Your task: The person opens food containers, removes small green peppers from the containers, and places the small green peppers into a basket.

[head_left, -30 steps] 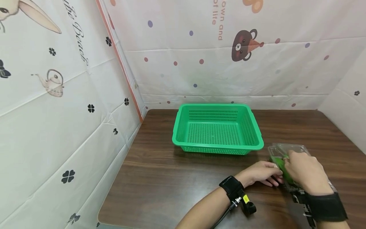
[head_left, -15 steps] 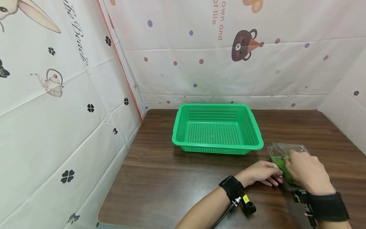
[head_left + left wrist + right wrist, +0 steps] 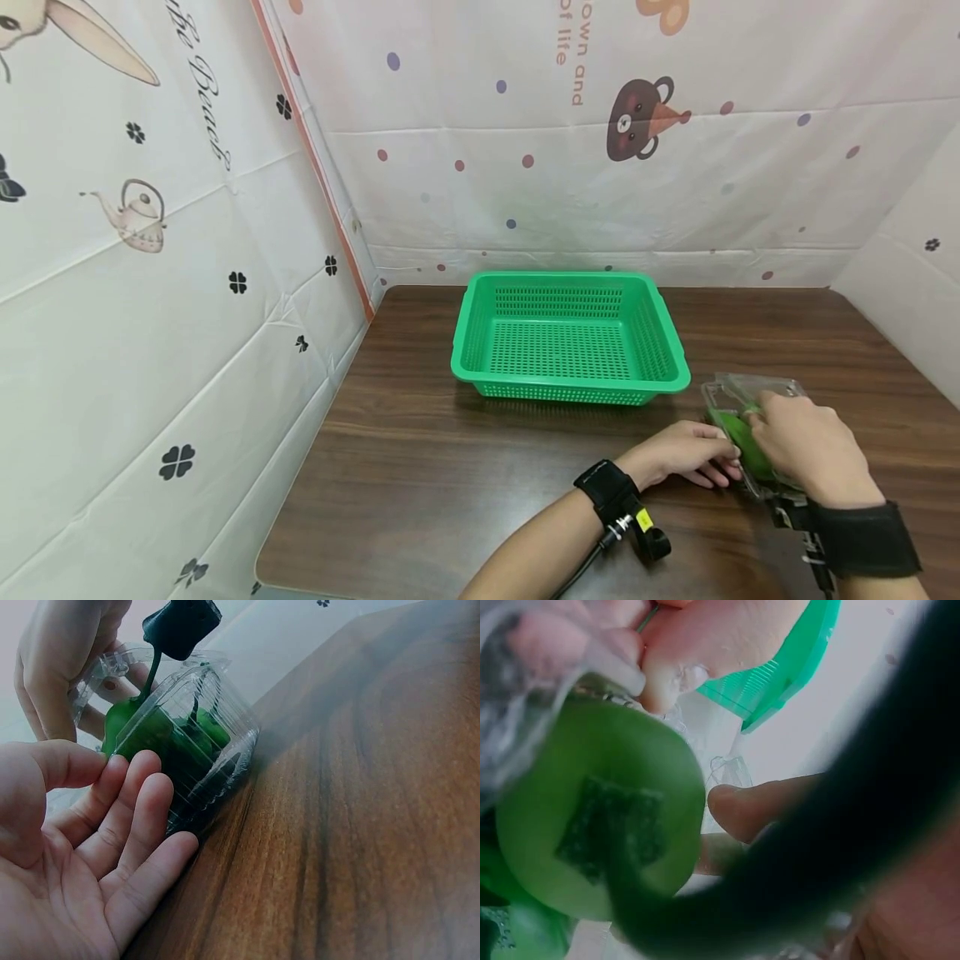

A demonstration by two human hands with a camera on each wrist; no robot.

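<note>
Wooden counter bears a clear clamshell box of green peppers, pinched by the right hand's curled fingers; the left hand's straight fingers are pressed against its near-left side.

Green basket, hands on clear box, wooden table

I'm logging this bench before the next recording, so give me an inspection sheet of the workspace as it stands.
Surface: dark wood-grain table, bare in front.
Job's things: clear plastic clamshell box on the table, holding a green pepper; green mesh basket behind it, nothing in it.
Clutter: nothing seen.
Grippers: left hand lies with straight fingers against the box's side; right hand grips the pepper from above.
Cables: a black lead runs from the left wrist strap; the right wrist wears a strap too.
Surroundings: white printed sheets wall in the left, back and right.
</note>
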